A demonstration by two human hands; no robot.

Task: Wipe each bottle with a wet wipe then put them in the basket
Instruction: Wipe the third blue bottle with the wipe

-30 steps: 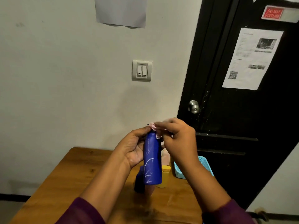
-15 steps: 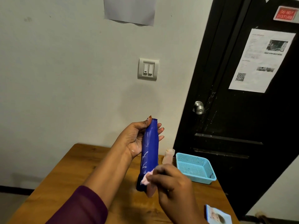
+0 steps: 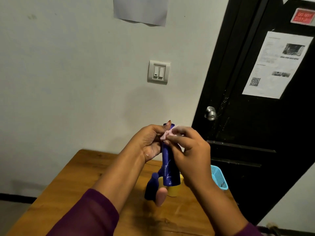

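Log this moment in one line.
left hand: holds tall blue plastic bottle | right hand: pinches pink wet wipe at its upper end | light-blue plastic basket: bottle not in

Above the grip: beige two-rocker wall switch (image 3: 159, 72). Rightward, black panelled door (image 3: 255, 120) with round steel knob (image 3: 211, 113). Underneath, brown wooden table (image 3: 81, 181).

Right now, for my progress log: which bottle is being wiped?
The tall blue bottle, gripped by the left hand; the right hand presses a wipe to its top. The navy, yellow and pink ones sit untouched.
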